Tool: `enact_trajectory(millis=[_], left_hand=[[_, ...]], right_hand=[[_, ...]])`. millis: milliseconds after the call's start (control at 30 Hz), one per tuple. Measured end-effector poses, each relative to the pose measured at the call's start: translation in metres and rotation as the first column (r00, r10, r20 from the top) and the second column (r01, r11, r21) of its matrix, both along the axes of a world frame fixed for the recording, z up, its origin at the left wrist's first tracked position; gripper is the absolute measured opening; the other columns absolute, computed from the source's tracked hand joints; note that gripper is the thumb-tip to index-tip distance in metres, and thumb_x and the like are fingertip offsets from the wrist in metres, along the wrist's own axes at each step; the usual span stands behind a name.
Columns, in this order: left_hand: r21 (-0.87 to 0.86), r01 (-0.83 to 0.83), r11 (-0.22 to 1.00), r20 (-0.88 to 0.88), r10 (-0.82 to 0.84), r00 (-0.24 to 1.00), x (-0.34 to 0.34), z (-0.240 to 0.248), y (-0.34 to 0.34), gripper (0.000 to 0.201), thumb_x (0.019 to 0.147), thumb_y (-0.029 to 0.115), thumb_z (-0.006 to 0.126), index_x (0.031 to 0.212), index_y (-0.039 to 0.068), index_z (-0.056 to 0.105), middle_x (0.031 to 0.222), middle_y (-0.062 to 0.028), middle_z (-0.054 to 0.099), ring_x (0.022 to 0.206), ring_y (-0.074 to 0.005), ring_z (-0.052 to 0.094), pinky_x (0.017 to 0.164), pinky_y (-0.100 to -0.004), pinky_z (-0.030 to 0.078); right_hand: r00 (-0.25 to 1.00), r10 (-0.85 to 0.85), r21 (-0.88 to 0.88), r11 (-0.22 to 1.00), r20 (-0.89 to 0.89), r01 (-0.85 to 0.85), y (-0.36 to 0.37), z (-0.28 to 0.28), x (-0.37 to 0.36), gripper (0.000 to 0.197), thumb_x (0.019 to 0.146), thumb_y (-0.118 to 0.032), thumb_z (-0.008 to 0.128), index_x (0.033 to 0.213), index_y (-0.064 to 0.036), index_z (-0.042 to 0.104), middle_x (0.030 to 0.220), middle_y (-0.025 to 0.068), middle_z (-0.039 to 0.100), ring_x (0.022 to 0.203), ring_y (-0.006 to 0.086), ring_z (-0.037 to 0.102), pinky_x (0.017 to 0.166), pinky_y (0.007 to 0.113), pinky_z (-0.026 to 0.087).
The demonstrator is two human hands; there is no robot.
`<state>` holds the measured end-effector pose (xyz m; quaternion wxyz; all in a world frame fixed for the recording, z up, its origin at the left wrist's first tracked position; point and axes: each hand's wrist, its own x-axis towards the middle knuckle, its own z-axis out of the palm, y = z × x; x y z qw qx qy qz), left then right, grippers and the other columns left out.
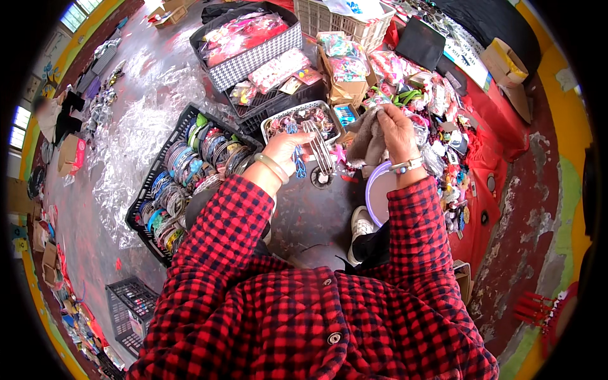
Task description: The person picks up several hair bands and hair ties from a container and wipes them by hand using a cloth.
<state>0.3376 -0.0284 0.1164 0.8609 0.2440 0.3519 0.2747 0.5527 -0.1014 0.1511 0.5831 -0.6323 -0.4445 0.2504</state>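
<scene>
My left hand (283, 149) is closed on several thin, silvery-brown bands (321, 154) that hang as long narrow loops; whether they are hair bands or bracelets I cannot tell. Blue strands (299, 164) dangle beside its fingers, and I cannot tell whether it grips them too. With fingers pinched, my right hand (399, 132) holds up a grey-brown cloth (367, 140). Past the left hand sits a white basket (265, 124) of mixed small accessories. A dark ring (322, 178) lies on the floor below the bands. Under my right wrist stands a purple-rimmed round tub (370, 196), partly hidden by the arm.
At the left is a black crate (147, 190) full of bundled loops. A checked bin (256, 66) of packaged goods stands ahead, beside a cardboard box (345, 95). Small goods are heaped on red cloth (491, 126) at the right. Clear plastic sheeting (117, 183) covers floor at left.
</scene>
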Motion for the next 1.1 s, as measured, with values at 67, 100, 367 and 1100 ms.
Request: enact_trajectory(millis=[67, 100, 367, 1100], left_hand=[[-0.016, -0.022, 1.0, -0.031, 0.022, 0.999, 0.001, 0.0, -0.001, 0.012, 0.074, 0.003, 0.064, 0.082, 0.005, 0.056, 0.072, -0.0044, 0.058, 0.054, -0.012, 0.049, 0.045, -0.0229, 0.038], [-0.008, -0.02, 1.0, -0.044, 0.02, 0.999, 0.002, -0.002, 0.0, 0.012, 0.074, 0.003, 0.064, 0.082, 0.005, 0.056, 0.072, -0.0043, 0.058, 0.054, -0.0122, 0.05, 0.046, -0.0232, 0.038], [-0.02, 0.006, 1.0, -0.212, -0.011, 0.977, 0.008, -0.011, -0.006, 0.014, 0.075, 0.003, 0.064, 0.085, 0.008, 0.056, 0.078, -0.0037, 0.061, 0.065, -0.0157, 0.059, 0.05, -0.0254, 0.041], [0.178, -0.177, 0.968, 0.253, 0.129, 0.959, 0.024, 0.003, -0.022, 0.019, 0.075, -0.003, 0.056, 0.093, 0.003, 0.059, 0.084, -0.0052, 0.062, 0.074, -0.0154, 0.06, 0.066, -0.0276, 0.049]], right_hand=[[0.946, 0.051, -0.025, 0.998, -0.321, -0.062, 0.002, -0.004, 0.001, 0.019, 0.086, -0.011, 0.054, 0.099, 0.0023, 0.058, 0.086, -0.0028, 0.056, 0.08, 0.0059, 0.049, 0.071, 0.019, 0.041], [0.958, 0.064, -0.056, 0.995, -0.281, -0.083, 0.002, -0.002, 0.0, 0.019, 0.086, -0.011, 0.053, 0.1, 0.0021, 0.058, 0.086, -0.0023, 0.056, 0.08, 0.006, 0.049, 0.071, 0.019, 0.041], [0.944, 0.329, -0.157, 0.933, 0.0, -0.325, 0.005, -0.009, -0.019, 0.024, 0.087, -0.004, 0.049, 0.109, 0.0001, 0.056, 0.094, 0.0008, 0.059, 0.088, 0.0074, 0.051, 0.079, 0.021, 0.041], [0.874, 0.293, -0.139, 0.956, 0.389, -0.259, -0.002, -0.013, -0.068, 0.049, 0.085, -0.034, 0.051, 0.12, -0.0026, 0.04, 0.097, 0.027, 0.056, 0.091, 0.0418, 0.054, 0.077, 0.044, 0.043]])
